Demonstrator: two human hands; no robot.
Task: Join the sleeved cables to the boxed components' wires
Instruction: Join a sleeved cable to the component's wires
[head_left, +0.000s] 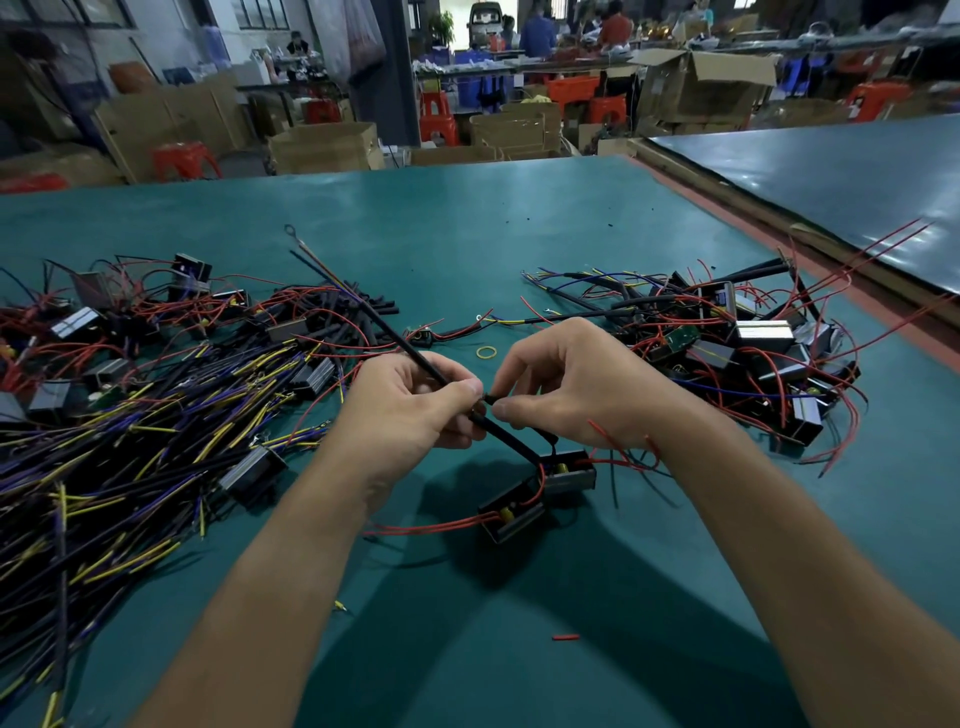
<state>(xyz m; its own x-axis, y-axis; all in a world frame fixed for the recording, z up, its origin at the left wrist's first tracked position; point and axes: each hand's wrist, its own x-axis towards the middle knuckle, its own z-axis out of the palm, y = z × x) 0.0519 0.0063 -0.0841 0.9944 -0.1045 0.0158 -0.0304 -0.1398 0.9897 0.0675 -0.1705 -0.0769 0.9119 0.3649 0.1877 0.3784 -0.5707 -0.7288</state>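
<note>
The left hand (410, 405) pinches a long, thin, black sleeved cable (400, 340). The right hand (566, 384) pinches a black wire (540, 434) right against it. Just below, in the middle of the green worktop (467, 234), lie two black boxed components (566, 475) with red wires (426, 527). Cable piles (130, 415) sit toward the left and right edges.

I log a teal table (519, 234), black sleeved cable (387, 329), black boxed components (569, 480) trailing red wires (426, 529), yellow rubber band (487, 353), and yellow-and-purple leads (156, 415) at its left edge.
</note>
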